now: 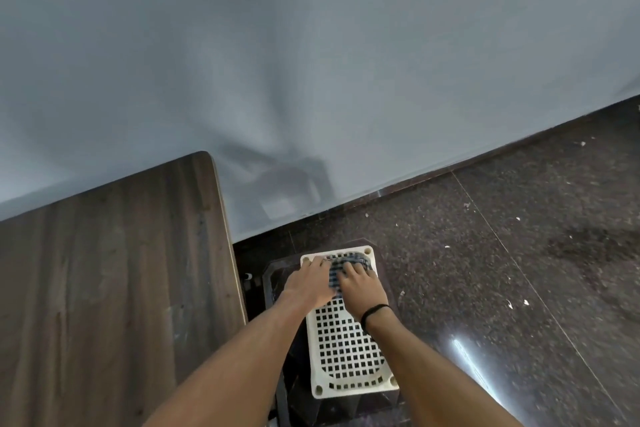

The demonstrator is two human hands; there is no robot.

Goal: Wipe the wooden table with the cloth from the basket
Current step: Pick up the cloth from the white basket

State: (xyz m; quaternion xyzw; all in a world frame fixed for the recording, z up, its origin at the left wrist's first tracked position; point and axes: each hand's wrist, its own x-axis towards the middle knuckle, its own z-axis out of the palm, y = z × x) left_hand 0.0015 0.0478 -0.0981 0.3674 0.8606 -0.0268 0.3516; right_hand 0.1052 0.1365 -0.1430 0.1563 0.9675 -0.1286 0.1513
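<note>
Head view. A white perforated basket (348, 350) sits on a dark stand (277, 276) just to the right of the wooden table (104, 288). The stand rests on a dark speckled floor (519, 253), close to a grey wall (311, 45). The table's right edge runs alongside the stand and does not touch the basket.

The cloth (346, 262), blue-and-white checked, lies bunched at the far end of the basket, against its far rim. The near part of the basket shows bare grid.

Both forearms reach forward from the bottom of the frame. The left hand (308, 282) is palm down at the cloth's left edge, with its fingertips near the basket's far-left corner. The right hand (362, 288) lies on top of the cloth, its fingers bent and slightly spread over the fabric. A black band (375, 314) circles the right wrist. The two hands are nearly touching, with a strip of cloth showing between them.

The fingers are blurred, so it cannot be told whether either hand grips the cloth or only rests on it.
</note>
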